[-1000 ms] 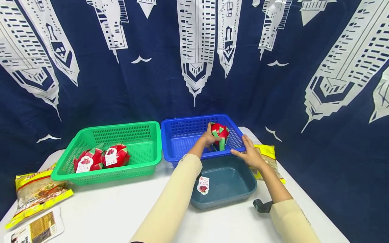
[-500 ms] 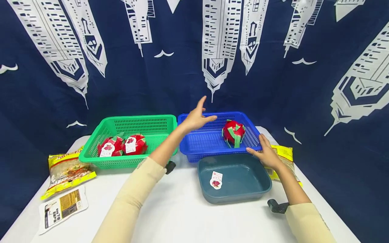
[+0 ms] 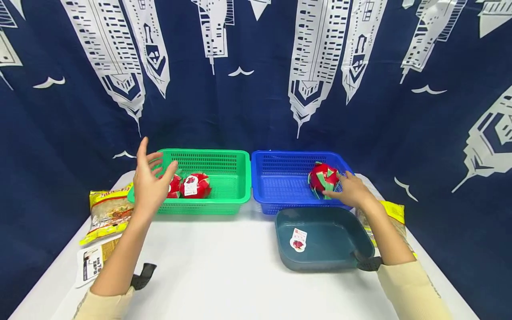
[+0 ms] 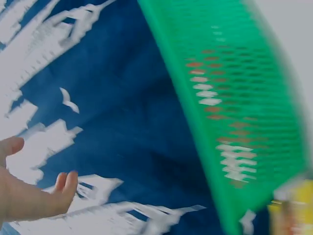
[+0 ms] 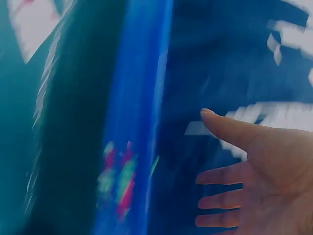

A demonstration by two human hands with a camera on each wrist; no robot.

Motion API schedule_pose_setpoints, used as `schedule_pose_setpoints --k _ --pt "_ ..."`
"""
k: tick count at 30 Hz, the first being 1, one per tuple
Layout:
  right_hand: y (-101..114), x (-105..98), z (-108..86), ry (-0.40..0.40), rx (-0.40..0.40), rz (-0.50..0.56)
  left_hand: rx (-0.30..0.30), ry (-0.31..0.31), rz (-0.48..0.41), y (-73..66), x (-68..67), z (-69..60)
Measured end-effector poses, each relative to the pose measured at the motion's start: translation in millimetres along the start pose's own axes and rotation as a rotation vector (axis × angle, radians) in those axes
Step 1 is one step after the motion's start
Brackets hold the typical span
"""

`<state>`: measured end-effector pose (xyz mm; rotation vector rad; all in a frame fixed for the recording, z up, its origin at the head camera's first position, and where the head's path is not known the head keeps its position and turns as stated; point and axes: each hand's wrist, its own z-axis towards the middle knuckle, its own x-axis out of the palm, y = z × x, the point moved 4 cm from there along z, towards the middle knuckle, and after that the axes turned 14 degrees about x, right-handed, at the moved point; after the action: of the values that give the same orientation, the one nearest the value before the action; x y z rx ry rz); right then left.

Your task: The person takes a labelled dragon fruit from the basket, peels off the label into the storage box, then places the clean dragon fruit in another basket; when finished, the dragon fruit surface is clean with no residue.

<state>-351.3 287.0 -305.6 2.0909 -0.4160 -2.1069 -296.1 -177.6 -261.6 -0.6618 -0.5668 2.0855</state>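
Note:
My left hand (image 3: 154,180) hovers over the left end of the green basket (image 3: 208,207), fingers spread and holding nothing. In that basket lie red dragon fruits (image 3: 197,186) with green scales and white label stickers; my hand partly covers one. My right hand (image 3: 353,192) hangs near the right front corner of the blue basket (image 3: 280,205). Its fingers (image 5: 222,176) look extended and grasp nothing in the right wrist view. A single dragon fruit (image 3: 323,178) sits at the right inside the blue basket, just left of that hand. Both wrist views are blurred.
A dark teal tub (image 3: 326,262) stands before the blue basket, with a dragon fruit label (image 3: 298,240) inside. Yellow food bags (image 3: 110,211) lie at both sides. A white-and-brown packet (image 3: 90,265) is under the left forearm. A dark curtain (image 3: 240,111) hangs behind the table.
My left hand has let go of the dragon fruit in the blue basket and swung left to the green basket. My right hand has come off the blue rim. The head view has turned left.

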Motion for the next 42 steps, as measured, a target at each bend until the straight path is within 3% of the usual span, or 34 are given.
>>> schedule_pose_setpoints --k 2,5,8,11,13,16,20,26,32,36,42 --pt "34.1 -3.9 0.6 -0.053 -0.038 0.054 -0.078 -0.064 0.073 16.0 -8.6 -17.4" --pt "88.8 -5.1 3.8 -0.161 -0.102 0.198 -0.24 -0.102 0.145 41.6 -9.9 -42.2" --pt "144.5 1.7 7.7 -0.289 -0.177 0.359 -0.4 -0.028 0.176 66.1 -1.3 -60.7" --pt "194.7 19.8 13.0 -0.357 -0.234 0.486 -0.483 0.055 0.148 84.8 11.1 -71.8" --pt "223.2 37.3 18.2 -0.351 -0.253 0.537 -0.498 0.078 0.11 94.0 19.9 -76.7" --pt "257.4 68.2 27.0 -0.253 -0.253 0.582 -0.517 0.045 0.032 103.4 30.8 -84.0" --pt "286.7 108.7 39.7 -0.071 -0.23 0.575 -0.523 -0.072 -0.042 110.4 38.7 -90.4" --pt "305.5 151.4 54.8 0.137 -0.188 0.479 -0.466 -0.228 -0.184 114.8 45.2 -92.4" --pt "313.8 173.1 59.1 0.277 -0.215 0.361 -0.45 -0.287 -0.267 114.9 47.7 -93.5" --pt "319.5 177.7 60.9 0.319 -0.253 0.395 -0.427 -0.314 -0.287 117.8 46.1 -93.3" --pt "328.6 179.9 68.3 0.309 -0.264 0.471 -0.4 -0.341 -0.301 124.1 38.8 -88.8"
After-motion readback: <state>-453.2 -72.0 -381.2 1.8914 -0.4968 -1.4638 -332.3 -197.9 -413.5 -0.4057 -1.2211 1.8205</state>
